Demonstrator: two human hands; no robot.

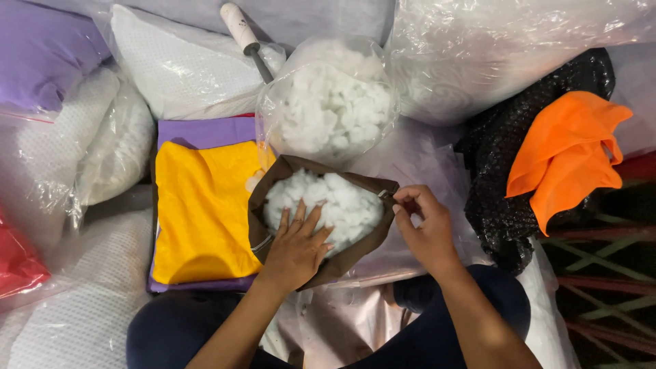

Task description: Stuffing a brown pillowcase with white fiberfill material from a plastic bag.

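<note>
The left hand is pressing flat on the white stuffing, fingers spread and grip released, palm pushing down on the fluffy clumps that are filling the brown fabric cover. That cover is sitting open right in front of the person, above the dark-trousered knees, its rim folded outward around the filling. Over on the other side, the right hand is pinching the cover's right edge, grip clenched on the brown fabric near a small metal piece at the seam. Just behind the cover, a clear plastic bag is bulging with more white clumps, touching the cover's far rim. To the left, a yellow cloth is lying on a purple cloth. A tool with a pale handle is resting at the top, and an orange cloth is draped over black bubble wrap on the right.
</note>
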